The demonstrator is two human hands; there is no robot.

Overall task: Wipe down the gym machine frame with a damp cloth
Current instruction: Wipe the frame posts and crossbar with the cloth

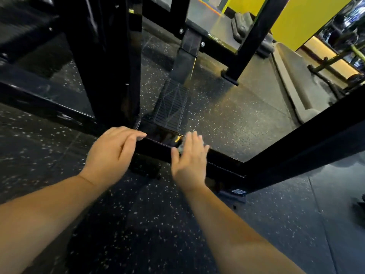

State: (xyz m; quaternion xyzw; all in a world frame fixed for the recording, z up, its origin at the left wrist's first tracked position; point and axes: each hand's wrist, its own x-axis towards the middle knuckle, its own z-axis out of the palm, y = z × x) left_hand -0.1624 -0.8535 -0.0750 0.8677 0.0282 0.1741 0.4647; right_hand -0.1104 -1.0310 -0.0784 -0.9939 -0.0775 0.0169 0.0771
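A black gym machine frame has a low floor bar [156, 148] running from left to right across the middle of the head view, joined to a thick upright post [110, 66]. My left hand [112, 153] rests near the bar beside the post's base, fingers relaxed and pointing right. My right hand [189, 157] lies flat over the bar with straight fingers, pressing a small pale cloth [180, 149] against it. Only a blurred edge of the cloth shows past my thumb; the rest is hidden under the palm.
A ribbed black footplate [171, 103] lies just beyond the bar. Another black frame beam [308, 147] angles up to the right. Speckled black rubber floor [150, 224] surrounds everything. Grey mats [292, 82] and a yellow wall [304, 22] stand far right.
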